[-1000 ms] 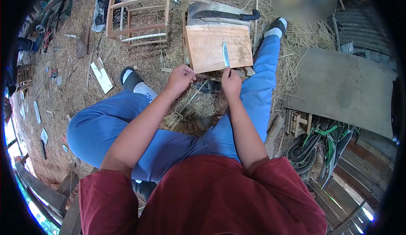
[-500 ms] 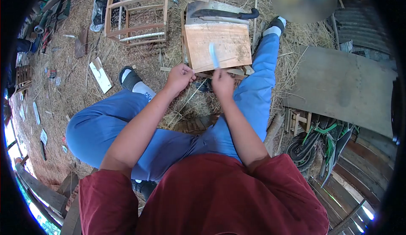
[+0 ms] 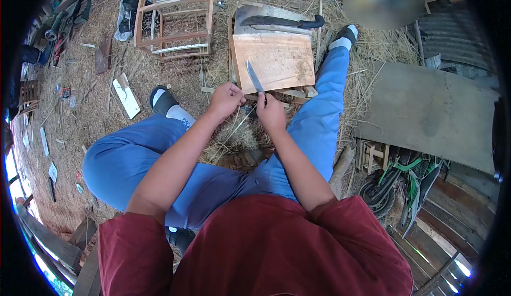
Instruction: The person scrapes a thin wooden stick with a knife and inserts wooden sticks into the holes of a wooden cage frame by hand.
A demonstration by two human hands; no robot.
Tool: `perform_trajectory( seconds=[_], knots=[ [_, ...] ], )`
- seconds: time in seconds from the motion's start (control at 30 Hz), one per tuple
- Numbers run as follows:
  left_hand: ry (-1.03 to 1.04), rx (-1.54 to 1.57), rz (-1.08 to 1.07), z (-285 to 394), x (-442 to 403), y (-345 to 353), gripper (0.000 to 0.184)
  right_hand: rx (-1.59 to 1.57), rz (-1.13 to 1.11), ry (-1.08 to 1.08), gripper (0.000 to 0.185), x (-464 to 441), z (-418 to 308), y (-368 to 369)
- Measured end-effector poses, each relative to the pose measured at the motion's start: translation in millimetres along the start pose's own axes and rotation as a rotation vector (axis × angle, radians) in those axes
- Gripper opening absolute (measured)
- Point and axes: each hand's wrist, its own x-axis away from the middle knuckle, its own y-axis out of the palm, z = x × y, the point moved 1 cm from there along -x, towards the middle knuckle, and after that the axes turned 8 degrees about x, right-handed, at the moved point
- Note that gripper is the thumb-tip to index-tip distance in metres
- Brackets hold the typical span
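Observation:
My right hand [image 3: 271,112] is wrapped round the dark handle of a knife [image 3: 254,76], its blade pointing up and to the left over a light wooden board [image 3: 282,56]. Just left of it, my left hand [image 3: 227,100] is pinched at the board's near left corner; what it holds is too thin and small to name. A large curved blade with a black handle [image 3: 279,22] lies across the far part of the board. Under the board's near edge, small wood pieces [image 3: 298,92] stick out.
A wooden frame [image 3: 175,46] stands beyond the board to the left. A white-faced wood piece [image 3: 126,96] lies on the straw-strewn ground. To the right are a large flat panel [image 3: 431,109] and a green motorbike [image 3: 410,181]. My legs flank the work area.
My right hand has moved left with the knife, closer to my left hand, and the blade now tilts further left. My left hand stays nearly in place.

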Motion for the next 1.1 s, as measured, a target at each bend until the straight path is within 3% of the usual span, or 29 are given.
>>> perform_trajectory(
  seconds=[0.13,0.23,0.37,0.5,0.57,0.7,0.77,0.83,0.97,1.03,1.1],
  knots=[
    [0.035,-0.017,0.012,-2.4,-1.1,-2.6,0.013,-0.141,0.173,0.135,0.045,-28.0,38.8,-10.8],
    [0.064,-0.021,-0.005,-2.2,0.0,-0.8,0.013,-0.014,0.163,0.142,0.046,-19.6,28.6,-1.6],
    [0.029,-0.007,0.001,-0.2,-0.1,-0.3,0.013,-0.019,-0.086,0.005,0.046,9.6,-15.3,-3.9],
    [0.032,-0.041,-0.005,2.6,1.9,-1.8,0.014,-0.108,0.175,0.132,0.047,-18.0,24.2,-5.5],
    [0.038,-0.043,-0.009,0.3,2.5,-3.4,0.014,-0.115,0.152,0.174,0.045,-12.9,19.7,-7.1],
    [0.027,-0.016,-0.013,-2.0,-1.5,-1.7,0.014,-0.051,-0.074,-0.01,0.043,16.0,-22.0,1.8],
    [0.039,-0.057,-0.008,-0.6,-1.2,-2.1,0.014,-0.035,0.036,-0.027,0.043,9.9,-16.8,5.6],
    [0.048,-0.096,-0.004,0.8,0.2,-3.9,0.015,-0.118,0.18,0.104,0.044,-8.6,0.8,-3.6],
    [0.103,-0.116,0.001,-9.6,-4.2,-4.1,0.014,-0.104,0.127,0.067,0.043,-3.7,7.0,3.7],
    [0.139,-0.116,0.024,-9.3,-6.5,-2.7,0.014,0.021,-0.055,0.0,0.043,8.1,-13.1,-6.5],
    [0.124,-0.135,0.027,-9.7,-6.0,-4.1,0.016,-0.037,0.037,0.028,0.044,0.1,-3.3,0.0]
  ],
)
